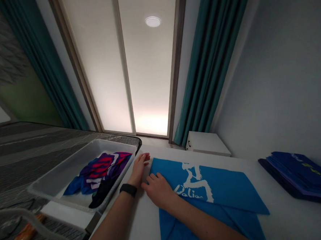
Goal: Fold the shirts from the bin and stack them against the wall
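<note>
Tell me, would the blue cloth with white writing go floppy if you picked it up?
Probably floppy: the blue cloth is folded over and creased. It looks light, since its edges seem thin. It likely won't roll, because it lies flat.

Below the left hand (140, 168), a black wristband (128, 189) is worn; beside that wristband, the right hand (159, 190) is seen bare.
</note>
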A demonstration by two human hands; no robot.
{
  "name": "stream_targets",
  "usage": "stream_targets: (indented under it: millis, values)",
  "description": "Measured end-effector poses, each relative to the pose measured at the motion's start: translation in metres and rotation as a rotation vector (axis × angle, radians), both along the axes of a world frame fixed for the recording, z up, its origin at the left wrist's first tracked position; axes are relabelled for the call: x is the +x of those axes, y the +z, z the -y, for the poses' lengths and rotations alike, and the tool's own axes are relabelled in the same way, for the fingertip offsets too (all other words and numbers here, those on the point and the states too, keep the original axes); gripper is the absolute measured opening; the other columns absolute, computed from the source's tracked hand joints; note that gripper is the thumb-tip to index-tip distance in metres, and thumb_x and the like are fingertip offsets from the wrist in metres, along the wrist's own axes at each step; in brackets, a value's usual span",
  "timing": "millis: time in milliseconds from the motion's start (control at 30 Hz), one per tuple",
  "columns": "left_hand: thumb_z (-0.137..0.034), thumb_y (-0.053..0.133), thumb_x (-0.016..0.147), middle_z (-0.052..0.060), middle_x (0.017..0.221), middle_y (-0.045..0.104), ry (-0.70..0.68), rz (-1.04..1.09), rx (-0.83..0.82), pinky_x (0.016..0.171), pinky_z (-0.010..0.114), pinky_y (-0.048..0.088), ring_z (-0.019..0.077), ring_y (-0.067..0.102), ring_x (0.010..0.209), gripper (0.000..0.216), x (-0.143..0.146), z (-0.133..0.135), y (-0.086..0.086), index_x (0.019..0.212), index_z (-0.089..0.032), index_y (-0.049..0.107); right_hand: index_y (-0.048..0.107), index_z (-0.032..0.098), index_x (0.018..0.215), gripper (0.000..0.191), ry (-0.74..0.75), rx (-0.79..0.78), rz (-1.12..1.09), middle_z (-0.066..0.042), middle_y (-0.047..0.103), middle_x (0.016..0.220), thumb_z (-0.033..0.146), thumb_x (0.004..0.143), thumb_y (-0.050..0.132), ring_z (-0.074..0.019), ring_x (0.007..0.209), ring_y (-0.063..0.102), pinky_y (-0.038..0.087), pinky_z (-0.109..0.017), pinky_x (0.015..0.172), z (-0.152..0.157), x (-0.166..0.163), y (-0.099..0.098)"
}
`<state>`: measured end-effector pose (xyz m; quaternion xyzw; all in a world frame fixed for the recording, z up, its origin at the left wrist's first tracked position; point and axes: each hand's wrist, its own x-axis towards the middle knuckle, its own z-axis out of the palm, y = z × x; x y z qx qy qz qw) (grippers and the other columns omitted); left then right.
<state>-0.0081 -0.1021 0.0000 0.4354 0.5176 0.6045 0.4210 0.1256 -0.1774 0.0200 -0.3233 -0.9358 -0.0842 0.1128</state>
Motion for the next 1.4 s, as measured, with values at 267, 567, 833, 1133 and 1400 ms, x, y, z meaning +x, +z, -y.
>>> stream_targets:
  millis: [267, 567, 833, 1133, 1400]
  values:
    - [-0.05, 0.057, 0.071, 0.012, 0.094, 0.07, 0.02, 0.017, -0.004, 0.071, 0.032, 0.05, 0.0246, 0.066, 0.092, 0.045, 0.001, -0.001, 0.0, 0.094, -0.013, 0.067, 0.058, 0.018, 0.096, 0.008, -0.107, -0.142, -0.068, -0.007, 0.066, 0.099, 0.018, 0.088, 0.054, -0.0217, 0.096, 0.057, 0.038, -0.036, 0.082, -0.006, 0.005, 0.012]
    - [-0.042, 0.052, 0.073, 0.005, 0.074, 0.067, 0.011, -0.125, 0.019, 0.058, 0.026, 0.043, 0.0163, 0.06, 0.064, 0.037, 0.002, 0.001, 0.002, 0.095, -0.014, 0.064, 0.056, 0.021, 0.095, 0.019, -0.235, -0.289, -0.447, -0.002, 0.065, 0.094, 0.011, 0.084, 0.044, -0.0175, 0.085, 0.058, 0.034, -0.031, 0.079, -0.047, 0.048, 0.05]
    - [-0.031, 0.047, 0.078, 0.004, 0.068, 0.07, -0.059, -0.313, 0.02, 0.058, 0.027, 0.044, 0.0156, 0.058, 0.057, 0.031, 0.013, 0.006, -0.001, 0.1, -0.015, 0.061, 0.053, 0.023, 0.102, 0.023, -0.255, -0.185, -0.72, -0.005, 0.058, 0.098, 0.018, 0.089, 0.036, -0.0194, 0.083, 0.056, 0.041, -0.032, 0.075, -0.068, 0.082, 0.054]
    - [-0.027, 0.053, 0.081, 0.005, 0.08, 0.073, -0.099, -0.629, 0.016, 0.066, 0.027, 0.045, 0.0186, 0.066, 0.072, 0.034, 0.012, -0.009, -0.007, 0.113, -0.017, 0.062, 0.054, 0.024, 0.106, 0.025, -0.223, -0.194, -0.767, -0.005, 0.057, 0.101, 0.018, 0.089, 0.037, -0.0193, 0.085, 0.057, 0.043, -0.032, 0.076, -0.068, 0.08, 0.052]
    - [-0.023, 0.068, 0.071, -0.001, 0.072, 0.067, -0.057, -0.849, 0.031, 0.074, 0.028, 0.039, 0.0196, 0.062, 0.073, 0.028, 0.017, -0.024, -0.001, 0.098, -0.025, 0.07, 0.055, 0.022, 0.109, 0.027, -0.233, -0.225, -0.759, -0.005, 0.058, 0.104, 0.016, 0.09, 0.037, -0.0189, 0.089, 0.057, 0.043, -0.032, 0.082, -0.061, 0.076, 0.057]
